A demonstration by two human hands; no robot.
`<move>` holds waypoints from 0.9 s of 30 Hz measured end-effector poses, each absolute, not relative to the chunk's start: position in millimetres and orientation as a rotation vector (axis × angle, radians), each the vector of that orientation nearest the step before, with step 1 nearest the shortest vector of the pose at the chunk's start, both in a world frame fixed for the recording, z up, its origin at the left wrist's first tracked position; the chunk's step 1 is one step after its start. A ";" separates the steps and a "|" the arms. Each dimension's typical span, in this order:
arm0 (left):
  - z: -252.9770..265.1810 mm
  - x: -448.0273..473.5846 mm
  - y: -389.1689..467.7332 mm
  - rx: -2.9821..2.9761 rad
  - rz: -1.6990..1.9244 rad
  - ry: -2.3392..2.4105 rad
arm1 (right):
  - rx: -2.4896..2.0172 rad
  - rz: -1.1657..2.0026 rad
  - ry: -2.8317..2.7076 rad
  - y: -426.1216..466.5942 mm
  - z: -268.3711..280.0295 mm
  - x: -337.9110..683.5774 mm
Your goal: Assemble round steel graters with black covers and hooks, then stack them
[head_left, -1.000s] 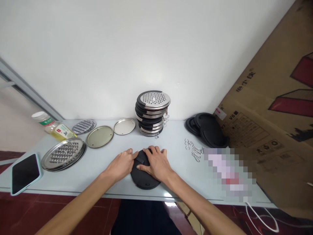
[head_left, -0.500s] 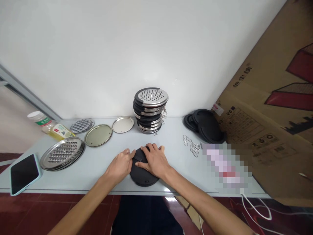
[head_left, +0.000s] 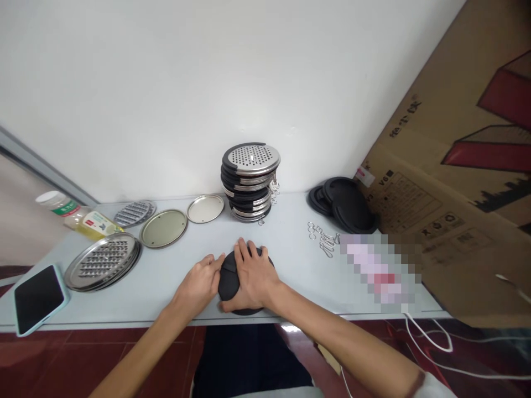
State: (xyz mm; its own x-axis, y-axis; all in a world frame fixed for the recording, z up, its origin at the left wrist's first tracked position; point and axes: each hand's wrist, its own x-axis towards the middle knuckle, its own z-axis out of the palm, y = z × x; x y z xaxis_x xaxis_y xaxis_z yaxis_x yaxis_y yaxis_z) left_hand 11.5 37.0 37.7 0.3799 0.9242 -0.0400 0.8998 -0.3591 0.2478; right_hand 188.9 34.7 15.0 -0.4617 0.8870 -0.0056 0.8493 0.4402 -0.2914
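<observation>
A black round disc point(head_left: 228, 283), looking like a rubbery cover, lies near the table's front edge. My left hand point(head_left: 198, 286) has its fingers curled and closed on the disc's left rim. Across the top of it my right hand point(head_left: 256, 277) rests flat, fingers stretched out and thumb spread toward me, hiding much of its right half. Behind both hands stands a tall stack of round metal graters with black rims point(head_left: 251, 182), small clips hanging from its right side.
On the left are metal grater discs point(head_left: 103, 260), plain metal discs point(head_left: 164, 228), a bottle point(head_left: 78, 213) and a phone point(head_left: 39, 298). To the right are clips and rings point(head_left: 326, 243), black covers point(head_left: 348, 204), a blurred item point(head_left: 375, 273) and a large cardboard box point(head_left: 435, 193).
My right hand has turned and flattened over the black disc, its thumb moving down toward the near rim. My left hand stays at the left rim. The view has shifted slightly.
</observation>
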 end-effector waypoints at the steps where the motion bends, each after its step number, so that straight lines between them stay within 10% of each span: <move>1: 36.9 10.2 37.1 2.413 0.193 1.616 | -1.542 0.396 -2.529 34.5 15.9 189.4; 27: 42.0 27.6 32.3 1.426 1.094 1.394 | -1.338 0.383 -2.161 24.7 52.9 181.8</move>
